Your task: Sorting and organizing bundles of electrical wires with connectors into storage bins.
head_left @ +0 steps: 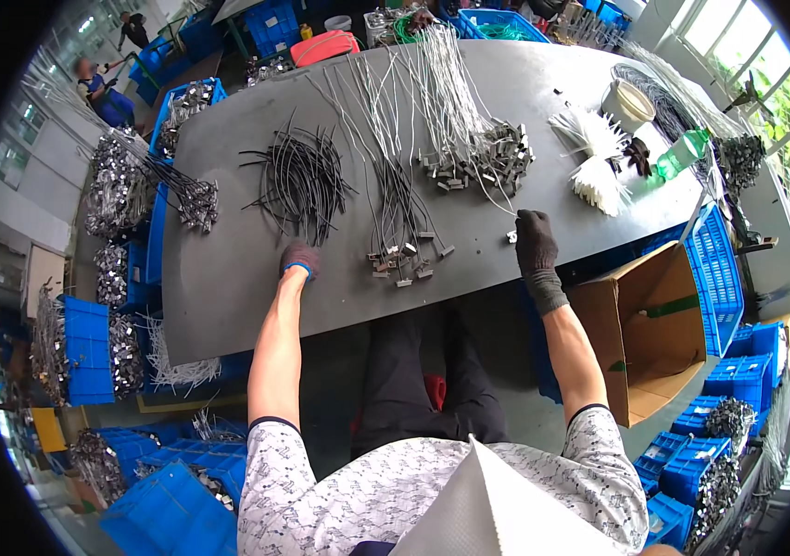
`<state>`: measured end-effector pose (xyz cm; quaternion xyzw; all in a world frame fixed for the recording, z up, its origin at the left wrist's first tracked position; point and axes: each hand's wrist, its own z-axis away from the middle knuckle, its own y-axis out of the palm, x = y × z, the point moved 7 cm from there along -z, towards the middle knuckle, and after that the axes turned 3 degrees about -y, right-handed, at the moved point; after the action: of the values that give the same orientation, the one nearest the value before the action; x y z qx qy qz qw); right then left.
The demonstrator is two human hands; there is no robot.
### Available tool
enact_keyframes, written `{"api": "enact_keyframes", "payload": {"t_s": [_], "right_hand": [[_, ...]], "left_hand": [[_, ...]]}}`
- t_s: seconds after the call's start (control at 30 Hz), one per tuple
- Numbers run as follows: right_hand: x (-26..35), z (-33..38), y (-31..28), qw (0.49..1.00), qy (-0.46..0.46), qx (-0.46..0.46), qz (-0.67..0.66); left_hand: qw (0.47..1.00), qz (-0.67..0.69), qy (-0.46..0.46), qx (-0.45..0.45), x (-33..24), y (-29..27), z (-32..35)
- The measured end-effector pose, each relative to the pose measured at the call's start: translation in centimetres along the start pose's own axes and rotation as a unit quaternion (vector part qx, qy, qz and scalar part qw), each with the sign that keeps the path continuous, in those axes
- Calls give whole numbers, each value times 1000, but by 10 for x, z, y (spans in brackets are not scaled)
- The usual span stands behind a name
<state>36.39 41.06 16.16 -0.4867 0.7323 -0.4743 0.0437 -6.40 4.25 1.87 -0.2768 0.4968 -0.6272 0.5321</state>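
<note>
My left hand point(300, 260), in a dark glove with a blue cuff, is at the near edge of a loose pile of black tubes point(307, 181). Its fingers look curled in, and whatever they hold is hidden. At the table's front right, my right hand point(537, 243), in a dark grey glove, pinches a white cable point(499, 200) close to the small silvery connector at its end. That cable runs back towards a bundle of white cables with a heap of metal connectors point(497, 157). Between my hands lie cables with black sleeves point(398, 199) and metal connectors at their near ends.
White cable ties point(594, 162), a cream bowl point(628, 105) and a green bottle point(683, 155) are at the table's right. An open cardboard box point(640, 324) stands below the right edge. Blue crates point(89, 347) with connectors surround the table. A person point(107, 93) is far left.
</note>
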Motion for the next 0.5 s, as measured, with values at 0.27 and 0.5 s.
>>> {"api": "enact_keyframes", "payload": {"t_s": [0.27, 0.5], "right_hand": [[-21, 103, -22, 965, 196, 66, -161], [-58, 384, -94, 932, 146, 328, 39]], "left_hand": [[704, 666, -48, 239, -4, 37, 148], [541, 705, -12, 460, -153, 65, 281]]}}
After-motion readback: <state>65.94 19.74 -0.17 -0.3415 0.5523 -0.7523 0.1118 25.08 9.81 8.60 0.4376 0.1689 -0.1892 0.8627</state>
